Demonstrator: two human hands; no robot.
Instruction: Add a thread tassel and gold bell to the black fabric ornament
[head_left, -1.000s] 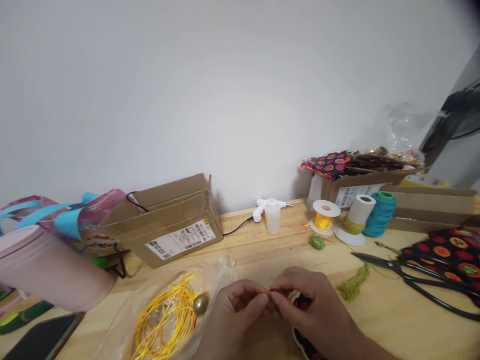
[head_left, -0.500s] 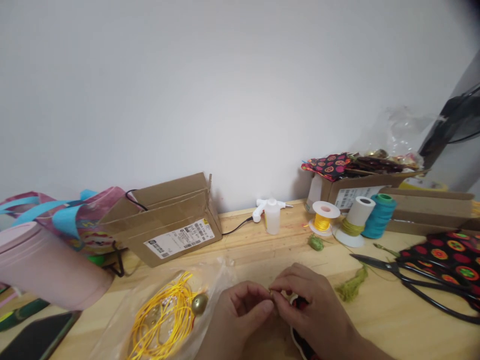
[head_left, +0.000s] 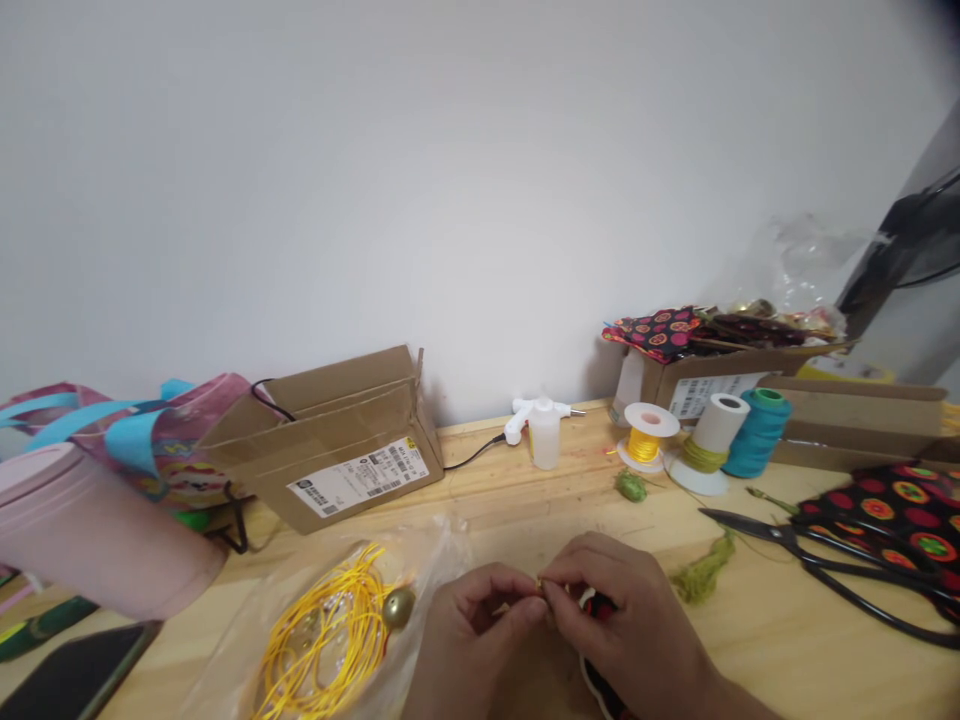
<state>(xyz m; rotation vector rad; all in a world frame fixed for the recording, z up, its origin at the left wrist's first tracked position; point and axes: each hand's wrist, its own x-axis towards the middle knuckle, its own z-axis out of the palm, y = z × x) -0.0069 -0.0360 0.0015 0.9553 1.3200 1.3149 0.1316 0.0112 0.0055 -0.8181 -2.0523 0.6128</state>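
Note:
My left hand (head_left: 487,630) and my right hand (head_left: 619,610) meet low in the middle of the view, thumbs and index fingertips pinched together. Between the fingertips shows a tiny golden-brown piece (head_left: 541,588), too small to name. Under my right hand lies a dark patterned fabric piece with a pale edge (head_left: 598,605), mostly covered by the hand. Left of my left hand, a clear plastic bag (head_left: 442,545) holds yellow cords (head_left: 322,640) and a brass-coloured bell (head_left: 398,607). An olive-green tassel (head_left: 707,570) lies to the right of my right hand.
Black scissors (head_left: 795,540) lie open at right beside patterned fabric (head_left: 885,500). Behind stand a yellow cord spool (head_left: 646,445), an olive thread spool (head_left: 703,455), a teal thread cone (head_left: 757,435) and a white bottle (head_left: 545,440). Cardboard box (head_left: 352,440), pink cup (head_left: 112,540) and phone (head_left: 75,670) occupy the left.
Both hands stay nearly in place, still pinched together. The fingers of my right hand have shifted very slightly; nothing else has visibly moved.

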